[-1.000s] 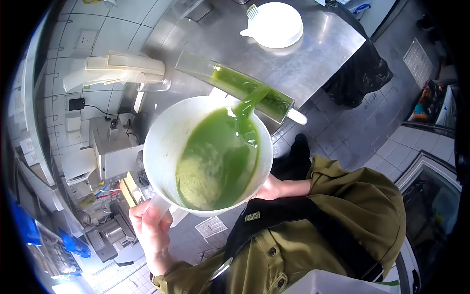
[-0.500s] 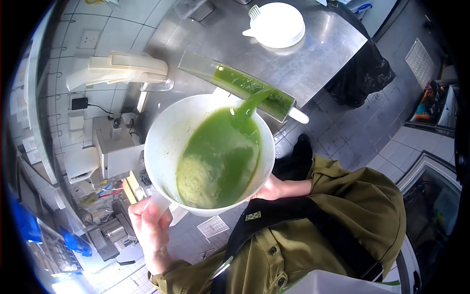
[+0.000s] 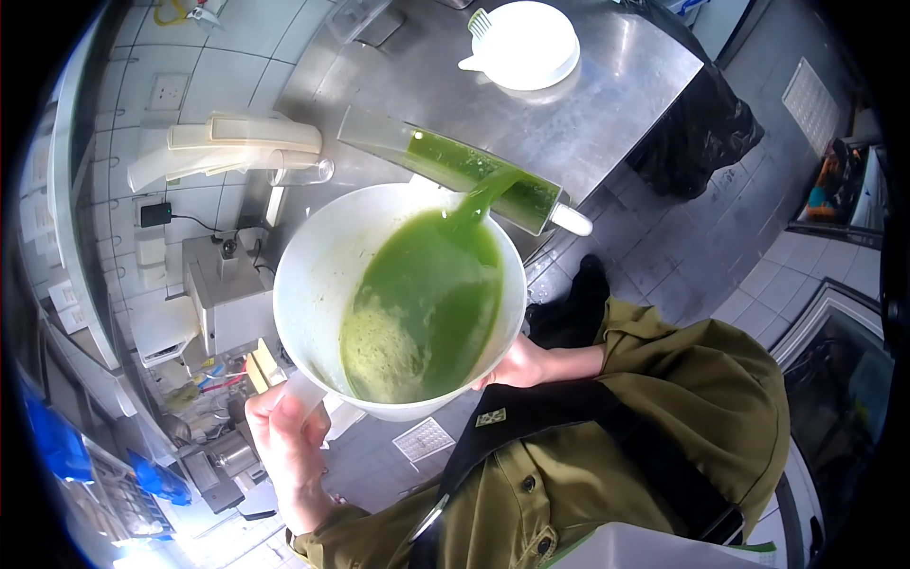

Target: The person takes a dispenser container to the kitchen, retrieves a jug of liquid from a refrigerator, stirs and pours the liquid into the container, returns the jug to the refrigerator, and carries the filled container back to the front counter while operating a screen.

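Note:
A large white plastic jug (image 3: 308, 275) is tilted, with frothy green liquid (image 3: 427, 294) inside it. My left hand (image 3: 289, 446) is wrapped round its handle. My right hand (image 3: 517, 365) grips the jug's side from below, its fingers mostly hidden behind the wall. Green liquid runs in a stream over the spout into a clear rectangular container (image 3: 379, 135) with a white handle (image 3: 572, 220). Much of that container holds green liquid, and it lies just beyond the jug's rim on the steel table.
On the steel table (image 3: 607, 123) stands a white round lidded vessel (image 3: 526, 47). A black bag (image 3: 701, 142) hangs by the table's edge. Stacked long pale containers (image 3: 237, 142) are by the tiled wall. A glass-fronted appliance (image 3: 844, 398) is at the right.
The stream keeps running and the liquid level in the clear container looks slightly higher. The camera view has shifted a little; both hands keep their hold on the jug.

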